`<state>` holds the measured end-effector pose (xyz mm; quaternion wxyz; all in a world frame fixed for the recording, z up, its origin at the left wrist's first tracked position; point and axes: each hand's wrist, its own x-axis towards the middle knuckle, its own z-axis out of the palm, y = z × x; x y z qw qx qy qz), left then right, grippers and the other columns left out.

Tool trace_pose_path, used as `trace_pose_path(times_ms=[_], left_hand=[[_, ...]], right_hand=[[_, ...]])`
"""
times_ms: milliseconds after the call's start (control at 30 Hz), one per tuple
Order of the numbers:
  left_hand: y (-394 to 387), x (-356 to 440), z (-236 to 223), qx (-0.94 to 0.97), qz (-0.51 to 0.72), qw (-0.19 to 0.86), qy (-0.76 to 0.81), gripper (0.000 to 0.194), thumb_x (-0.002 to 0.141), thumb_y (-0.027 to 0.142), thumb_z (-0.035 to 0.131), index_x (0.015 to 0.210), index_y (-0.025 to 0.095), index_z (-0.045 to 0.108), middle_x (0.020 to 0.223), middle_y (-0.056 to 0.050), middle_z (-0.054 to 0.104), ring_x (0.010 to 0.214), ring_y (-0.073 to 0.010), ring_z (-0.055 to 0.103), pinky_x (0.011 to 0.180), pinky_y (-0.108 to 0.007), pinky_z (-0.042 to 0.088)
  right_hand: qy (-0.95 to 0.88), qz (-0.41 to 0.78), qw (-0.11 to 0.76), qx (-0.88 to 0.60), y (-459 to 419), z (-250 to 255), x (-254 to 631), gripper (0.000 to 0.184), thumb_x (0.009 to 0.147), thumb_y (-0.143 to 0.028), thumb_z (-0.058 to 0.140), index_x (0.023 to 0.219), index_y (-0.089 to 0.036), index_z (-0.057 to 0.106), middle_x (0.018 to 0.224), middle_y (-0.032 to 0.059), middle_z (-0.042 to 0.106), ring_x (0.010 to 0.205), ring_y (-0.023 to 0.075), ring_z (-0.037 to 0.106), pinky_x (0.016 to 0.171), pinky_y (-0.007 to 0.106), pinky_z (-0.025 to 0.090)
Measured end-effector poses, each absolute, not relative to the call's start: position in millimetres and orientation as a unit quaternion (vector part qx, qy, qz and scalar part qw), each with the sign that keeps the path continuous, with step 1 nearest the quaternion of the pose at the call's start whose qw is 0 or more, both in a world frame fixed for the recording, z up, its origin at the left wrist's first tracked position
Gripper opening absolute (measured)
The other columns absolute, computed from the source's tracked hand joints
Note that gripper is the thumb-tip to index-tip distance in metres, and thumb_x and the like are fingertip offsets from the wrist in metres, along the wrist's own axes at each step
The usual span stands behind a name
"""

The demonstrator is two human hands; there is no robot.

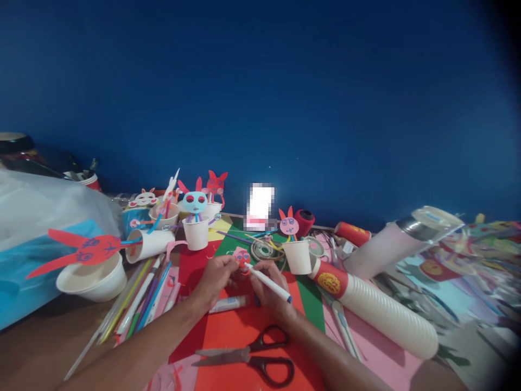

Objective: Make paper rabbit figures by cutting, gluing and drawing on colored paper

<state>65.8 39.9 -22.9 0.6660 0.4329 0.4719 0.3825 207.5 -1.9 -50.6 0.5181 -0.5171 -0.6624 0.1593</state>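
Note:
In the middle of the head view, my left hand [217,277] pinches a small pink and red paper face [242,256] with drawn eyes. My right hand [271,290] grips a white marker [268,283] with a blue end; its tip meets the lower part of the face. Below my hands, a glue stick [229,304] lies on its side. Nearer to me, black-handled scissors [248,355] rest with their blades slightly apart on orange-red paper [220,336].
White paper cups with paper animal faces stand at left [196,233] and right [297,256]. A long stack of cups [386,309] lies to the right beside a thermos [378,247]. Pens and straws [138,293] lie left. A blue wall [260,98] rises behind.

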Motion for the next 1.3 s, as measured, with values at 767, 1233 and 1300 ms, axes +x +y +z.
trace_pose_path(times_ms=[767,1233,1300], left_hand=[[40.7,66.9,-30.1,0.417,0.396,0.668,0.472,0.016,0.065,0.029,0.059,0.061,0.014,0.058,0.054,-0.001,0.061,0.051,-0.0113,0.056,0.041,-0.017,0.031],[37.9,66.6,-21.7,0.405,0.399,0.676,0.469,0.019,0.062,0.032,0.062,0.059,0.014,0.057,0.055,-0.002,0.062,0.053,-0.013,0.057,0.043,-0.019,0.034],[38.2,66.6,-22.1,0.404,0.398,0.678,0.469,0.019,0.062,0.033,0.061,0.061,0.014,0.058,0.056,-0.002,0.061,0.052,-0.0129,0.057,0.042,-0.019,0.033]], right_hand=[[-0.676,0.22,0.499,-0.496,-8.3,-39.2,209.4,0.008,0.079,-0.024,0.051,0.085,-0.019,0.05,0.064,-0.0018,0.055,0.054,0.0105,0.051,0.05,0.02,0.042],[-0.675,0.239,0.502,-0.484,-10.6,-33.1,209.3,0.01,0.08,-0.025,0.05,0.088,-0.019,0.051,0.072,0.0013,0.06,0.062,0.0132,0.057,0.055,0.022,0.045],[-0.679,0.236,0.498,-0.484,-10.2,-33.1,209.7,0.011,0.08,-0.025,0.051,0.089,-0.019,0.052,0.072,0.002,0.061,0.063,0.0135,0.057,0.056,0.022,0.046]])
